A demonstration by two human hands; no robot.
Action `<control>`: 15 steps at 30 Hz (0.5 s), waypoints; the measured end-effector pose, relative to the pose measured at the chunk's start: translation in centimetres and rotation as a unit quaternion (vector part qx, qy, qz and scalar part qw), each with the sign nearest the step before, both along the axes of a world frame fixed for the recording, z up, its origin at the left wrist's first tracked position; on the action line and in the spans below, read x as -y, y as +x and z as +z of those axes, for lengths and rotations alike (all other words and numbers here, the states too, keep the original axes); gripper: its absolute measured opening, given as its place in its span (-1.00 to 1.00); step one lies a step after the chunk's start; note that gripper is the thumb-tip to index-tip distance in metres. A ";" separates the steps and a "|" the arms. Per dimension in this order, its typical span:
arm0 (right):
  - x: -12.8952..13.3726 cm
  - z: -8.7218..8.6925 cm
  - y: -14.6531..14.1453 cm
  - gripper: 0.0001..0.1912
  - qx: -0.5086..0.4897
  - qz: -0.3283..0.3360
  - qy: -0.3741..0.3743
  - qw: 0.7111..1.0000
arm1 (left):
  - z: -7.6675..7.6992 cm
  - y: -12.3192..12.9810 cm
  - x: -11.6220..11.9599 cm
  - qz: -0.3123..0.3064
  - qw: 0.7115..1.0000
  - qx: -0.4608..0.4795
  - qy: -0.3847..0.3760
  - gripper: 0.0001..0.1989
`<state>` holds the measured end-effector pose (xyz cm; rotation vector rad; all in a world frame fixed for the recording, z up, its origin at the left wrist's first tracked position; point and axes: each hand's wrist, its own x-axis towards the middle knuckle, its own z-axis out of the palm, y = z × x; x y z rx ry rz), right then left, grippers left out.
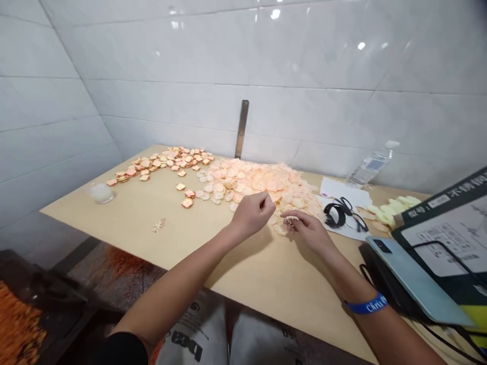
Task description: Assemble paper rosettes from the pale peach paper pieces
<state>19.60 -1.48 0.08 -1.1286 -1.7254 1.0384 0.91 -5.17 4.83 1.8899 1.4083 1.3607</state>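
My left hand (253, 214) is closed above the tabletop, in front of a large heap of thin, pale pink, frilly-edged discs (262, 180); what its fingers hold, if anything, is hidden. Just to its right, my right hand (310, 229) has its thumb and fingers around a small pale scalloped piece (291, 219). Another frilly disc (280, 229) lies under those fingertips. Further left on the table are thicker, red-rimmed discs (186, 161), most of them in a spread pile at the back. A few of these (186, 203) lie apart nearer the middle.
The tan table (152, 248) meets a tiled wall. A glass jar (101, 193) stands left, with small bits (159, 225) nearby. Rightward are black glasses (355, 218), a clear bottle (368, 167), pale green pieces (393, 209), a light blue phone (420, 281) and a printed box (452, 233).
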 end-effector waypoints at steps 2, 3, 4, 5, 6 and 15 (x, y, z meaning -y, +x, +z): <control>-0.2 1.1 -0.5 -0.69 0.080 0.035 0.071 0.994 | 0.6 -2.6 2.6 0.029 0.998 -0.049 0.020 -0.62; -0.6 1.7 -0.9 -0.66 0.123 0.050 0.109 0.985 | 0.7 -4.4 4.0 0.050 0.995 -0.079 0.035 -0.58; -1.2 2.3 -1.3 -0.62 0.163 0.057 0.152 0.973 | 0.6 -6.4 5.4 0.077 0.991 -0.104 0.043 -0.57; -2.0 2.9 -1.8 -0.59 0.202 0.057 0.198 0.957 | 0.3 -8.6 6.8 0.100 0.987 -0.121 0.039 -0.60; -3.0 3.5 -2.4 -0.56 0.235 0.043 0.247 0.939 | 0.0 -10.9 8.0 0.129 0.983 -0.128 0.023 -0.66; -5.8 5.6 -10.6 -0.44 0.357 0.077 0.366 0.856 | -4.4 -24.7 13.7 0.323 0.920 -0.151 -0.163 -0.69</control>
